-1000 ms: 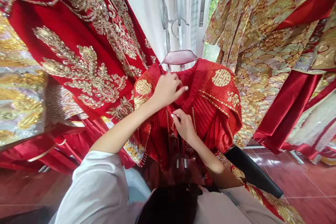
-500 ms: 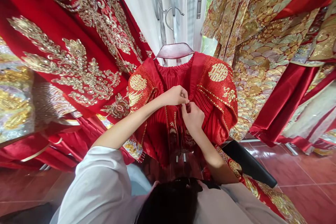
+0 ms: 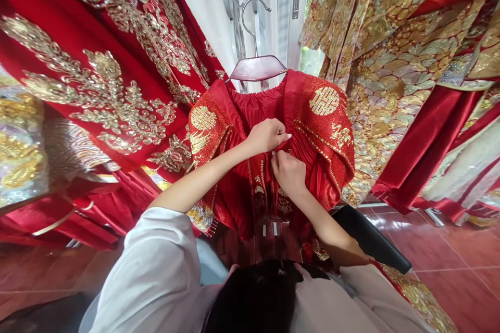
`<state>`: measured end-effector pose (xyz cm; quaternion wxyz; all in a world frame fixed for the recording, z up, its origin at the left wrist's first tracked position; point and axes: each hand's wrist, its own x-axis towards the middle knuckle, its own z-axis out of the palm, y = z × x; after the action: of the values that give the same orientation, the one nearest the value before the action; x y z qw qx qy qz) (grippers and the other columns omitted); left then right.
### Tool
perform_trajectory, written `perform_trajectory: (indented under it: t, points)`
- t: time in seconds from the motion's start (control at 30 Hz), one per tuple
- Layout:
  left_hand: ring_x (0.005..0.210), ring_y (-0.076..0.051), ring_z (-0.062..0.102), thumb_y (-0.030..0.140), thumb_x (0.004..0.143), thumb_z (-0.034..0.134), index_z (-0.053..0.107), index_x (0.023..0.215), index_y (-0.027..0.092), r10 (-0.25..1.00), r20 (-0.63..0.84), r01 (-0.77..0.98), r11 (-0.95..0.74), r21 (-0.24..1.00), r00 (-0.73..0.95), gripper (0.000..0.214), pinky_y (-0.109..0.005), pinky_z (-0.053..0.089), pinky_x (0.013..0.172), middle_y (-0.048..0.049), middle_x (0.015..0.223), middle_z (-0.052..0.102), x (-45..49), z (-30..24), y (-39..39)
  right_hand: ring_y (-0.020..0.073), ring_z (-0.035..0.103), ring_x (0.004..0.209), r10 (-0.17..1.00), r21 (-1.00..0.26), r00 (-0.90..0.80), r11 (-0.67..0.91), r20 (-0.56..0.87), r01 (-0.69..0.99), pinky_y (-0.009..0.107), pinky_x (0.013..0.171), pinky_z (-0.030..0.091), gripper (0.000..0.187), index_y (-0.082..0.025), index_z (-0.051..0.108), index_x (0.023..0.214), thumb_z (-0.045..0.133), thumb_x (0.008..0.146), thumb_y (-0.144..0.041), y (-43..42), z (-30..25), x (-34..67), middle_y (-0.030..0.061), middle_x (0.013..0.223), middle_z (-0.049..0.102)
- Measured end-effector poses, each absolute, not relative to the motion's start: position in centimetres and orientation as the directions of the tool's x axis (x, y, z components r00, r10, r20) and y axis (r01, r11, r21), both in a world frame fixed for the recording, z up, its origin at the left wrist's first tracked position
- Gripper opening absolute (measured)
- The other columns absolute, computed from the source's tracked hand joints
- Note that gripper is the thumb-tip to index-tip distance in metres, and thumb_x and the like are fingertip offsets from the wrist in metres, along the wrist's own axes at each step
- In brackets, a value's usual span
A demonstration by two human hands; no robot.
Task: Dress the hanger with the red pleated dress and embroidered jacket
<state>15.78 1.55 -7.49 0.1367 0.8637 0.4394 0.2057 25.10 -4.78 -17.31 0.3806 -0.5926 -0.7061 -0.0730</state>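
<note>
Head camera: a red jacket [image 3: 242, 187] with gold embroidery hangs on a hanger [image 3: 258, 68], its gathered neckline just below the hanger's flat panel; the left hand [image 3: 266, 136] is at the front of the jacket, below the hanger, its fingers bent; the right hand [image 3: 289, 171] is just beneath the left, farther below the hanger, its fingers curled in; the jacket lies behind each grip and spreads to both sides, its shoulders sloping down left and right of the hanger; whether either grip is closed on cloth cannot be told; a sequinned gown [image 3: 128, 62] hangs left of the hanger, and a gold-patterned robe [image 3: 390, 78] hangs right of it.
</note>
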Motion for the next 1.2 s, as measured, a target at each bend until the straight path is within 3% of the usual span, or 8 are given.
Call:
perform_trajectory:
  t: [0.17, 0.27, 0.37, 0.5, 0.67, 0.87, 1.0, 1.2]
  points:
    - [0.060, -0.012, 0.047, 0.033, 0.083, 0.053, 0.052, 0.067, 0.017, 0.779, 0.297, 0.621, -0.622, 0.476, 0.552, 0.023, -0.025, 0.035, 0.059, 0.0010, 0.065, 0.054, 13.4, -9.3, 0.5, 0.0145, 0.059, 0.063, 0.720, -0.372, -0.071, 0.437, 0.691, 0.819, 0.025, 0.056, 0.035, 0.034, -0.017, 0.068, 0.093, 0.044, 0.093, -0.041, -5.3, -15.3, 29.3, 0.0060, 0.077, 0.068]
    - [0.072, -0.017, 0.054, 0.025, 0.076, 0.061, 0.053, 0.077, 0.018, 0.805, 0.366, 0.702, -0.589, 0.400, 0.466, 0.010, -0.029, 0.042, 0.069, -0.0025, 0.078, 0.059, 12.0, -10.5, -0.9, 0.0172, 0.062, 0.092, 0.629, -0.218, -0.281, 0.596, 0.725, 0.772, 0.026, 0.067, 0.045, 0.033, -0.019, 0.063, 0.117, 0.040, 0.094, -0.028, -3.9, -12.9, 31.3, 0.0081, 0.113, 0.064]
    - [0.077, -0.021, 0.057, 0.024, 0.079, 0.059, 0.053, 0.082, 0.019, 0.824, 0.404, 0.771, -0.539, 0.340, 0.397, 0.008, -0.034, 0.045, 0.073, -0.0060, 0.082, 0.060, 11.7, -11.7, -2.0, 0.0168, 0.058, 0.108, 0.563, -0.070, -0.553, 0.737, 0.614, 0.673, 0.027, 0.073, 0.047, 0.037, -0.025, 0.058, 0.125, 0.041, 0.092, -0.019, -1.4, -10.8, 31.6, 0.0032, 0.132, 0.054]
    - [0.081, -0.025, 0.060, 0.027, 0.085, 0.055, 0.056, 0.096, 0.015, 0.837, 0.436, 0.804, -0.492, 0.332, 0.332, 0.017, -0.036, 0.047, 0.074, -0.0116, 0.089, 0.063, 11.9, -12.7, -3.1, 0.0139, 0.061, 0.092, 0.544, 0.029, -0.713, 0.786, 0.443, 0.618, 0.025, 0.068, 0.042, 0.027, -0.027, 0.067, 0.109, 0.053, 0.088, -0.018, 1.2, -9.1, 31.0, 0.0002, 0.113, 0.065]
    - [0.071, -0.018, 0.061, 0.024, 0.086, 0.050, 0.056, 0.100, 0.018, 0.813, 0.498, 0.790, -0.504, 0.347, 0.300, 0.016, -0.029, 0.045, 0.067, -0.0063, 0.081, 0.066, 11.4, -12.6, -3.8, 0.0107, 0.060, 0.081, 0.548, 0.118, -0.750, 0.773, 0.370, 0.623, 0.022, 0.059, 0.032, 0.016, -0.027, 0.071, 0.092, 0.056, 0.087, -0.024, 2.3, -7.8, 31.7, -0.0038, 0.096, 0.068]
    - [0.069, -0.015, 0.060, 0.026, 0.084, 0.056, 0.060, 0.086, 0.018, 0.750, 0.590, 0.780, -0.549, 0.301, 0.301, 0.009, -0.025, 0.043, 0.065, -0.0024, 0.077, 0.066, 10.6, -13.1, -3.7, 0.0123, 0.060, 0.079, 0.564, 0.058, -0.740, 0.780, 0.367, 0.623, 0.025, 0.061, 0.034, 0.028, -0.022, 0.070, 0.096, 0.043, 0.090, -0.020, 0.5, -7.3, 31.3, 0.0015, 0.104, 0.067]
    - [0.070, -0.014, 0.061, 0.022, 0.082, 0.060, 0.063, 0.088, 0.016, 0.718, 0.627, 0.711, -0.608, 0.354, 0.302, 0.008, -0.023, 0.045, 0.068, -0.0014, 0.079, 0.068, 10.3, -13.6, -3.6, 0.0140, 0.059, 0.082, 0.526, 0.034, -0.764, 0.815, 0.373, 0.578, 0.026, 0.066, 0.039, 0.027, -0.021, 0.069, 0.104, 0.046, 0.090, -0.025, -0.4, -8.0, 30.5, 0.0049, 0.105, 0.064]
    - [0.070, -0.011, 0.060, 0.024, 0.087, 0.057, 0.065, 0.089, 0.017, 0.680, 0.680, 0.644, -0.655, 0.396, 0.274, 0.011, -0.021, 0.044, 0.065, -0.0010, 0.083, 0.069, 10.3, -13.8, -3.3, 0.0123, 0.058, 0.076, 0.439, -0.134, -0.731, 0.889, 0.522, 0.438, 0.026, 0.070, 0.044, 0.028, -0.015, 0.071, 0.087, 0.046, 0.092, -0.026, 0.4, -9.7, 29.7, 0.0071, 0.086, 0.063]
